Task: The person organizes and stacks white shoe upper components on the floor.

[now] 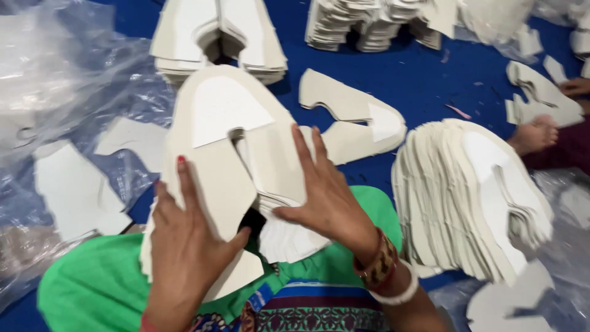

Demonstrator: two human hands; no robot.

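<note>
Left hand (pixel 184 246) lies flat on the near-left leg of a stack of off-white U-shaped cutout pieces (pixel 227 154), fingers (pixel 184 184) spread, thumb hooked into the stack's centre notch; palm down, not pinching. Right hand (pixel 326 197) presses on the right leg of the same stack, fingers close together & pointing up-left, thumb stuck out toward the notch. Stack sits on the person's lap, over green fabric (pixel 92 289) w/ a patterned panel below; top sheet's rounded end points away from the person. Right wrist has bangles (pixel 384 270), one brown, one white.

Around it: a fanned-out pile of same-shape pieces (pixel 467 197) just right of the right hand, leaning on the blue floor covering (pixel 424 80). One loose cutout (pixel 350 117) lies flat beyond the right hand, touching/overlapping the held stack's far-right edge (can't tell which). Two more stacks at top: one (pixel 215 37) directly behind the held stack, another (pixel 375 24) top centre-right. Crumpled clear plastic sheeting (pixel 67 80) on the left w/ loose scraps (pixel 74 190) on it. Far right: another person's bare foot (pixel 534 135) beside a small heap of pieces (pixel 541 98).
</note>
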